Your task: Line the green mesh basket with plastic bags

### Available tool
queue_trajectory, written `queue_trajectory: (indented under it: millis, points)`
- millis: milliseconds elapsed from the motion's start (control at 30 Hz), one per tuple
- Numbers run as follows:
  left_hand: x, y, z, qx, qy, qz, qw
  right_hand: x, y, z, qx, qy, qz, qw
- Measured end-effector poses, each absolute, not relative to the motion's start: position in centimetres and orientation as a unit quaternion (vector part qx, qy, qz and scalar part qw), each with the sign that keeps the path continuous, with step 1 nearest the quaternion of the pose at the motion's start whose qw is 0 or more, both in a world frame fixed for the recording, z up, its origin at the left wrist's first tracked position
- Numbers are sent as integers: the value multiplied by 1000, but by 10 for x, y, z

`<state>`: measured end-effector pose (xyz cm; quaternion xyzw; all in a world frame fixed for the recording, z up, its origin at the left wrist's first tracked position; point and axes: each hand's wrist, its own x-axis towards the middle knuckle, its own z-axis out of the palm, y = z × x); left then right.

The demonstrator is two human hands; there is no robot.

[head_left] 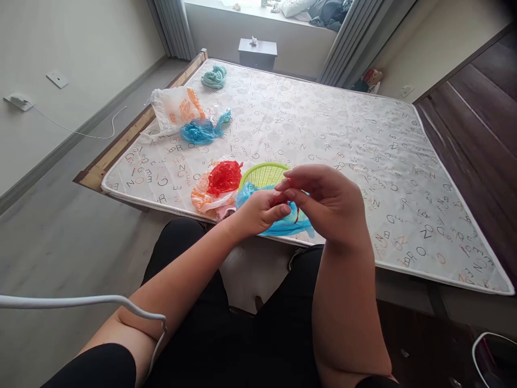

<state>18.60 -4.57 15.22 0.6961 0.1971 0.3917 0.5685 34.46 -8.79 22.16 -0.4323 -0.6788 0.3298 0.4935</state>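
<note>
My left hand and my right hand meet above the near edge of the mattress, fingers closed in a pinch. Between them is a thin red strip, perhaps plastic, with one end dangling below. Most of it is hidden by my fingers. Just behind and under my hands are a light-green plastic basket and a crumpled blue plastic bag. To the left of the basket, a crumpled red plastic bag rests on a white and orange bag.
A letter-printed mattress lies on a wooden bed frame. Farther left are a white-and-orange plastic bag, a blue bag and a teal cloth bundle. A white cable passes over my left arm.
</note>
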Motion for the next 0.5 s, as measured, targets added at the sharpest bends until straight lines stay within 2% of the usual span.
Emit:
queue_trajectory:
  millis: [300,500]
  points:
    - [184,-49,166,655,226,344,634,355,-85,221,-481,-724,281,408]
    - [187,-51,165,585,288,310,692,360,-83,216,-499,-738,234,390]
